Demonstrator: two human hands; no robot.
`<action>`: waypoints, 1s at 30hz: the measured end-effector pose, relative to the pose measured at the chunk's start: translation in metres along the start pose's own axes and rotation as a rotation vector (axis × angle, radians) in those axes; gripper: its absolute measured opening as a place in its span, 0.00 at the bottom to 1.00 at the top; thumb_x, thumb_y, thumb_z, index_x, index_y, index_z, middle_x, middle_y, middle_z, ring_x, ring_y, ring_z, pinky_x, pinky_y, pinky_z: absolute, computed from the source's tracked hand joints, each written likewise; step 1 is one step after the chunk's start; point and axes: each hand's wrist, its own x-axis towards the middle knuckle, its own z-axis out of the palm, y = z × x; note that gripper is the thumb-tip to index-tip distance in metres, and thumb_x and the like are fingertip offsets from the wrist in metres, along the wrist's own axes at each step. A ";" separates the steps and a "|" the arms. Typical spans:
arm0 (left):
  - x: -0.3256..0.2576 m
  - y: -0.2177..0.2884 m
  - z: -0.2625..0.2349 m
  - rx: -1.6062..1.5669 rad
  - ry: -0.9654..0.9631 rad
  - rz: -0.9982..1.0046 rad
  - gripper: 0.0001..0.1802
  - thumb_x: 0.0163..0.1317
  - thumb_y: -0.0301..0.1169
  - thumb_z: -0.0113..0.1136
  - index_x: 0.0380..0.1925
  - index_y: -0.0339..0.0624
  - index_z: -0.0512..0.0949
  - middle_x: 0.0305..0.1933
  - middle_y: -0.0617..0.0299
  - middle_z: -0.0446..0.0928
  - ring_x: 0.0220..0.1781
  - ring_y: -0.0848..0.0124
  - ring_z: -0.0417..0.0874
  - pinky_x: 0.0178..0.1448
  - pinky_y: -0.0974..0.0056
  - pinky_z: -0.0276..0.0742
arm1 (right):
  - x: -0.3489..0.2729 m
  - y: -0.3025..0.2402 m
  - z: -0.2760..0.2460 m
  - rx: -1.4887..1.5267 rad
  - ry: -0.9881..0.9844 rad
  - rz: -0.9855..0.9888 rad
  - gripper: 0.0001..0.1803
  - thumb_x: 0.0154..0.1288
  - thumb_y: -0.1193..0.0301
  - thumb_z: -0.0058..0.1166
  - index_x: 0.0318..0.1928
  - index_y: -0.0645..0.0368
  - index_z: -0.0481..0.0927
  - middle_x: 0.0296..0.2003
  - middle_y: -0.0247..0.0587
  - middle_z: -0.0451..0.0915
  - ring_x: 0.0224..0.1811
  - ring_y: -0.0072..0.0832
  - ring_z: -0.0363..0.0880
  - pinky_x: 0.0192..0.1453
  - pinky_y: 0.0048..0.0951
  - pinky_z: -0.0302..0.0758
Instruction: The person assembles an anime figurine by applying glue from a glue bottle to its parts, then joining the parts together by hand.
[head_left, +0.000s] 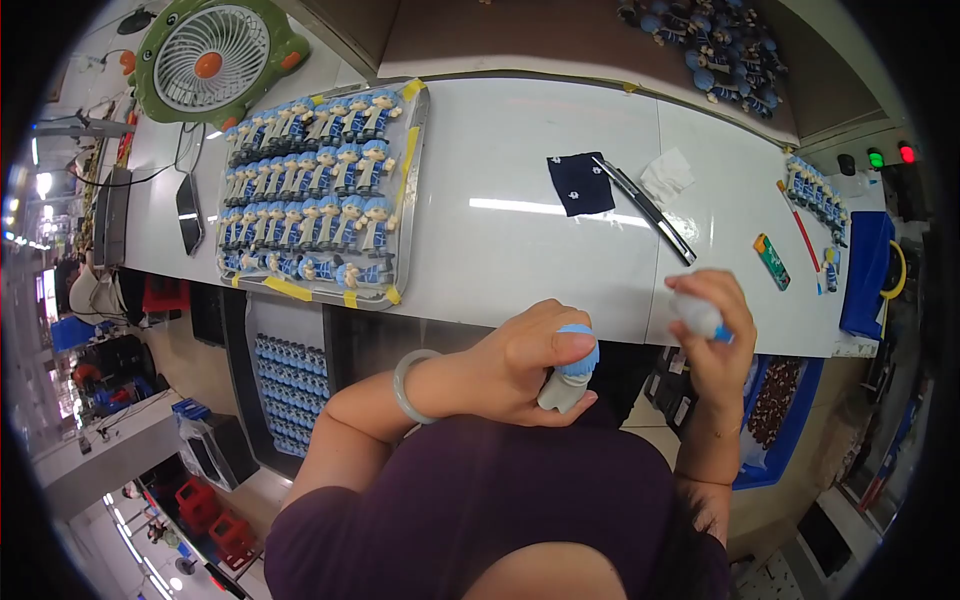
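Note:
My left hand [505, 370] is closed round a small figurine [565, 392] with blue hair and a grey back, held in front of my chest at the table's near edge. The thumb presses across the blue hair. To the right of it, my right hand [728, 345] grips a small white bottle [695, 313] with a blue tip. That hand is slightly blurred, and the bottle is apart from the figurine. Beyond the hands on the white table lie a dark patterned cloth [581, 184], a black utility knife [650, 213] and a crumpled white tissue [666, 176].
A tray [411, 200] holds rows of blue-haired figurines at the left, with a green fan [170, 90] behind it. At the right are a green lighter [771, 262], a red stick [800, 225], more figurines [817, 195] and a blue bin [868, 275]. A shelf holds piled figurines [725, 55].

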 end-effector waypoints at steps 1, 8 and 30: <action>0.000 0.000 0.000 0.005 -0.002 -0.003 0.46 0.39 0.22 0.63 0.58 0.54 0.50 0.28 0.59 0.67 0.27 0.62 0.68 0.34 0.63 0.63 | -0.005 -0.005 0.002 -0.002 0.003 0.004 0.15 0.43 0.79 0.56 0.37 0.63 0.74 0.35 0.41 0.75 0.38 0.30 0.72 0.42 0.24 0.68; 0.003 0.000 0.003 -0.035 0.004 -0.037 0.45 0.40 0.22 0.64 0.58 0.54 0.51 0.29 0.59 0.67 0.28 0.61 0.69 0.34 0.63 0.63 | -0.013 -0.021 0.004 -0.301 0.164 -0.226 0.19 0.35 0.79 0.60 0.34 0.56 0.77 0.32 0.38 0.73 0.35 0.35 0.72 0.38 0.30 0.71; -0.001 0.000 0.008 0.043 0.040 -0.045 0.39 0.40 0.23 0.65 0.52 0.48 0.55 0.33 0.56 0.70 0.28 0.60 0.70 0.32 0.63 0.66 | -0.024 -0.038 -0.006 -0.713 0.222 -0.377 0.15 0.41 0.75 0.59 0.34 0.45 0.78 0.37 0.29 0.70 0.42 0.32 0.68 0.39 0.27 0.68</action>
